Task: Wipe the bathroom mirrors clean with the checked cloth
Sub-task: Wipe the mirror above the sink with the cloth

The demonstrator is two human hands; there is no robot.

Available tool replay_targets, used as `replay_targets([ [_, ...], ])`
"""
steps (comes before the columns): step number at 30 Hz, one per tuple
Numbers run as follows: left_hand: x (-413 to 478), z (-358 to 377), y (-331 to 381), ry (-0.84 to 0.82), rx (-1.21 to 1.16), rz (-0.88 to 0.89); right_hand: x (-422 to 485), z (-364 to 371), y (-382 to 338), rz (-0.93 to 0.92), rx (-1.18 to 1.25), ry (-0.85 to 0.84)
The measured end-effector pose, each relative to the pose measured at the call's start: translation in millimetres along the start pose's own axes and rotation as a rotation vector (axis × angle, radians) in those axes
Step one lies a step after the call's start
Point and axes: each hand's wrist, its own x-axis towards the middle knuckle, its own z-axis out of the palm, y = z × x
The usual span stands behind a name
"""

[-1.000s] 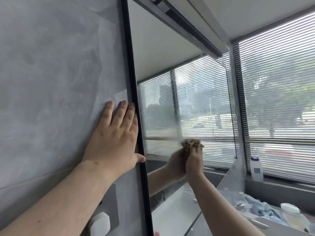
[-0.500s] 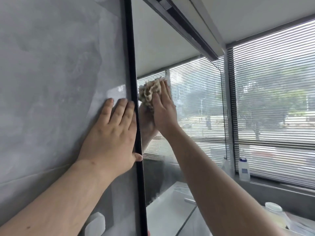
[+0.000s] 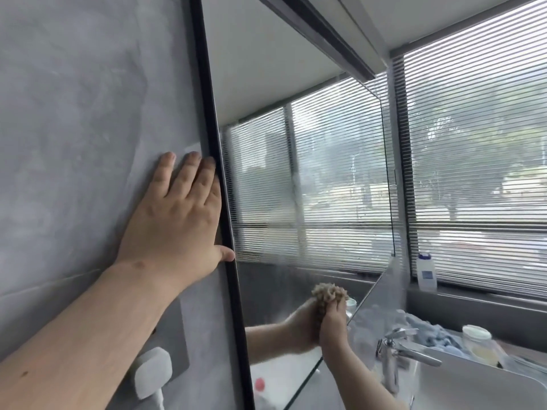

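Beige cloth point(image 3: 328, 295) bunched, pattern unreadable, mostly hidden behind right hand point(image 3: 333, 328)

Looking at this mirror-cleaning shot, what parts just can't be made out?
Head view, the only one:
- Cloth: mostly bunched inside the right hand; its checks are unreadable.
- Mirror: bottom edge cut off by the frame; streaks and reflected blinds blend together.
- White bottle label: too small.
- Left hand: palm hidden against the wall.
- Jar contents: blurred.

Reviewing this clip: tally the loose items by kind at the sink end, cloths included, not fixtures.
Cloths: 2, checked cloth against the mirror, blue cloth
Bottles: 1, white bottle
Jars: 1, lidded jar
Total: 4
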Motion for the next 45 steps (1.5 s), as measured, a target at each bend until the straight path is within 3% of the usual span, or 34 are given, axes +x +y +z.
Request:
replay_targets([
  [2,0,-2,0,-0.001,-0.010,-0.004,46,-8,74,-0.029,0.049,0.021],
  [6,-1,-1,-1,-0.003,-0.018,0.003,-29,18,-53,-0.018,-0.021,0.036],
  [13,0,2,0,0.011,-0.009,0.001,-65,68,-169,-0.467,-0.234,-0.160],
  [16,0,1,-1,0.020,-0.023,-0.004,-79,78,-200,-0.563,-0.345,-0.234],
  [21,0,4,0,0.019,-0.007,-0.005,-75,58,-160,-0.524,-0.308,-0.228],
  [27,-1,7,2,0.037,0.003,-0.009,-60,14,-35,-0.101,-0.114,0.001],
  [30,0,7,2,0.046,0.002,-0.007,-63,6,-13,0.012,-0.090,0.024],
  [33,-1,7,2,0.057,-0.008,-0.008,-78,17,-35,-0.029,-0.065,0.030],
  [40,-1,11,2,0.113,-0.047,-0.022,-134,51,-107,-0.486,-0.345,-0.202],
  [45,1,20,2,0.169,-0.104,-0.025,-100,39,-88,-0.425,-0.309,-0.136],
])
